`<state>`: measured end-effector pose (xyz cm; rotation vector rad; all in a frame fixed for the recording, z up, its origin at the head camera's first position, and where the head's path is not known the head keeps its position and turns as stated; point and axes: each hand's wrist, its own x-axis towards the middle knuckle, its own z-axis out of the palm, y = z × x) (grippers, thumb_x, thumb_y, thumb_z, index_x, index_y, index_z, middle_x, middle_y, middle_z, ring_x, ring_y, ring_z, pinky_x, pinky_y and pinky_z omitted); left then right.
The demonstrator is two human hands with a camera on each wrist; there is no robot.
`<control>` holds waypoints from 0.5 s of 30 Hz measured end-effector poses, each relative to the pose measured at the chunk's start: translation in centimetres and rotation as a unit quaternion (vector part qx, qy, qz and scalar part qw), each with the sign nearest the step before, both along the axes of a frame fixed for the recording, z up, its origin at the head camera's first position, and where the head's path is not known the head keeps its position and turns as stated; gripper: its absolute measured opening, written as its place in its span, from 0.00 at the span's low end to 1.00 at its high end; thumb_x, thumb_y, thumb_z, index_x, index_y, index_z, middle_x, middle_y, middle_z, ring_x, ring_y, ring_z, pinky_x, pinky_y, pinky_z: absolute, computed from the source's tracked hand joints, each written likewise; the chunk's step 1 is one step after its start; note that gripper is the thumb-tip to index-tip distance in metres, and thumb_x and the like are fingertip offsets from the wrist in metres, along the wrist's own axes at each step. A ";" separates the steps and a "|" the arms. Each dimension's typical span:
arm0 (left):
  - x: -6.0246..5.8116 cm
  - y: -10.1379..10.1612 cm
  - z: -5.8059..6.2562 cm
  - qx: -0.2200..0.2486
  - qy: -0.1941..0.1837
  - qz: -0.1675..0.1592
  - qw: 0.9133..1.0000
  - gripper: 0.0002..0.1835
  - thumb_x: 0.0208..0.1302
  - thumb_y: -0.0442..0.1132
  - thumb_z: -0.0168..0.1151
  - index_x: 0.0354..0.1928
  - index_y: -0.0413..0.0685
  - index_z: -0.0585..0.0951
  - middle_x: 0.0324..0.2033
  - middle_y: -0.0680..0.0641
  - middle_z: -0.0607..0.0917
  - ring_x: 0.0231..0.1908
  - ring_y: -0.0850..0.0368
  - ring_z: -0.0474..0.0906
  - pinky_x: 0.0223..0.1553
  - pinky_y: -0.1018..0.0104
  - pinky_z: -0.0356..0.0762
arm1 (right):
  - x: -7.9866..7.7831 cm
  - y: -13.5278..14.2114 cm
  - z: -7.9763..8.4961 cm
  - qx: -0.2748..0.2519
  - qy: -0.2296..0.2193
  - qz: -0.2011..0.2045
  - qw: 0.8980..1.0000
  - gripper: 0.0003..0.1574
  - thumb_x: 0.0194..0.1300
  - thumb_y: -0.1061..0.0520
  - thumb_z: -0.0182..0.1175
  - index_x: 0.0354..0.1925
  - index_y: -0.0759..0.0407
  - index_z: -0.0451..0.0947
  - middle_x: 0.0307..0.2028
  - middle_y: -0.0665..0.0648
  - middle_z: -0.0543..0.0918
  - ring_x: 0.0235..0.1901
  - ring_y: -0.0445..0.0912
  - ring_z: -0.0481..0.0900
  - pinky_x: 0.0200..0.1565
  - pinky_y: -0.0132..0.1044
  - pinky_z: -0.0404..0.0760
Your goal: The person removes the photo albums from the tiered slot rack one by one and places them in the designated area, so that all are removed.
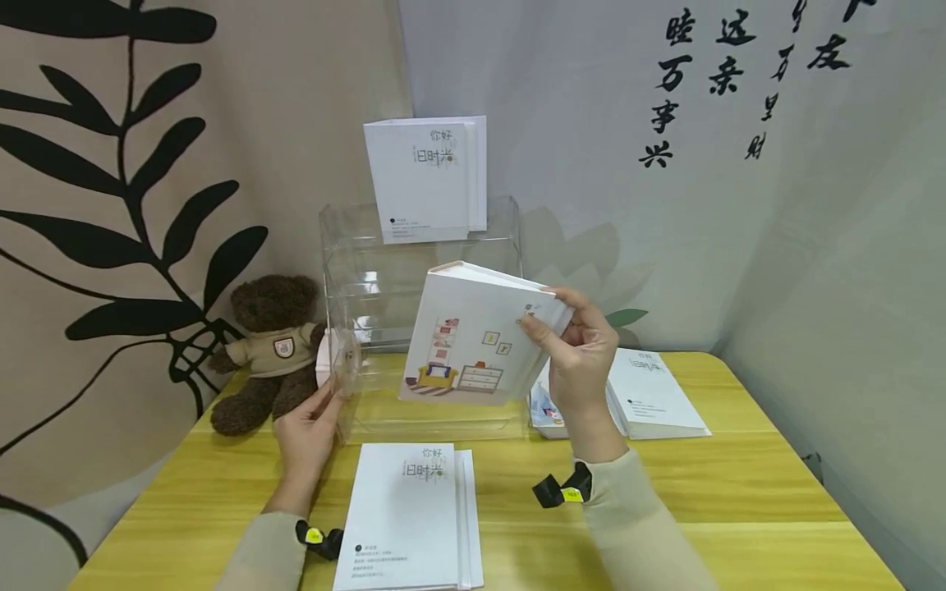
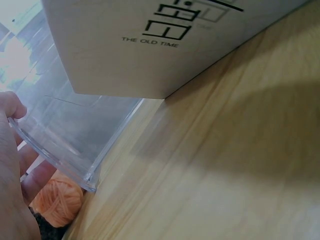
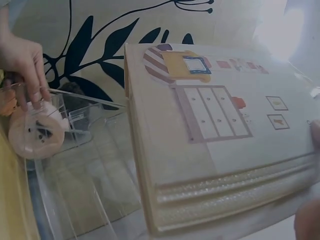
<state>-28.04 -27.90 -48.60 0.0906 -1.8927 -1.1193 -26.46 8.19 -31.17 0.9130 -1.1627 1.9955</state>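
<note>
White book [image 1: 399,525] on the yellow wood-grain table [image 1: 761,509], nearest. Left hand [image 1: 306,431] grips the side of the clear rack [image 1: 436,428], thumb and fingers on opposite faces. Right hand [image 1: 580,353] holds an illustrated book [image 1: 473,336], tilted, in front of the rack; armchair and drawers on its cover. Right of the rack: more books [image 1: 658,394]. Left: brown teddy bear [image 1: 273,353]. On the rack's top tier, 1 white volume [image 1: 424,185]. Behind, leaf-patterned wall [image 1: 310,123].
</note>
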 end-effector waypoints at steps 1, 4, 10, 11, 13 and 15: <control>0.0 0.0 0.0 0.000 0.001 0.002 1.000 0.16 0.54 0.33 0.78 0.46 0.51 0.90 0.33 0.43 0.90 0.25 0.83 0.78 0.27 0.86 0.73 | 0.0 0.2 -0.1 0.005 -0.004 -0.002 1.000 0.23 0.52 0.79 0.67 0.48 0.69 0.81 0.41 0.59 0.88 0.39 0.50 0.89 0.39 0.41 0.87; 0.1 -0.1 0.1 -0.003 0.001 0.005 1.000 0.16 0.54 0.33 0.78 0.46 0.51 0.90 0.34 0.43 0.90 0.27 0.84 0.78 0.28 0.87 0.73 | -0.1 0.7 -0.4 0.014 -0.014 -0.002 1.000 0.22 0.53 0.78 0.68 0.48 0.70 0.81 0.41 0.59 0.88 0.39 0.50 0.89 0.38 0.41 0.87; 0.1 -0.1 0.1 0.006 -0.009 0.003 1.000 0.15 0.56 0.35 0.78 0.46 0.52 0.90 0.36 0.46 0.90 0.29 0.84 0.79 0.32 0.87 0.74 | 0.3 1.7 -1.1 0.050 -0.031 -0.004 0.998 0.18 0.55 0.72 0.72 0.46 0.72 0.80 0.39 0.57 0.88 0.35 0.47 0.89 0.35 0.39 0.87; 0.2 0.0 0.1 0.009 -0.012 0.001 1.000 0.15 0.56 0.35 0.77 0.47 0.52 0.90 0.36 0.46 0.90 0.30 0.83 0.79 0.32 0.87 0.74 | 0.4 1.9 -1.3 0.060 -0.035 -0.009 0.998 0.19 0.55 0.70 0.73 0.45 0.72 0.80 0.39 0.56 0.88 0.34 0.47 0.89 0.34 0.39 0.87; 0.2 0.0 0.1 0.013 -0.019 -0.004 1.000 0.15 0.57 0.36 0.77 0.48 0.53 0.90 0.37 0.46 0.90 0.30 0.83 0.80 0.32 0.87 0.75 | 0.5 2.2 -1.6 0.077 -0.044 -0.018 0.996 0.21 0.55 0.67 0.75 0.45 0.74 0.79 0.39 0.55 0.88 0.32 0.46 0.88 0.33 0.38 0.87; 0.2 0.1 0.2 0.013 -0.023 -0.008 1.000 0.15 0.58 0.37 0.76 0.48 0.53 0.90 0.37 0.46 0.90 0.30 0.83 0.80 0.33 0.87 0.75 | 0.6 2.6 -2.0 0.090 -0.053 -0.025 0.994 0.23 0.55 0.66 0.75 0.46 0.76 0.78 0.39 0.55 0.88 0.32 0.46 0.88 0.32 0.39 0.87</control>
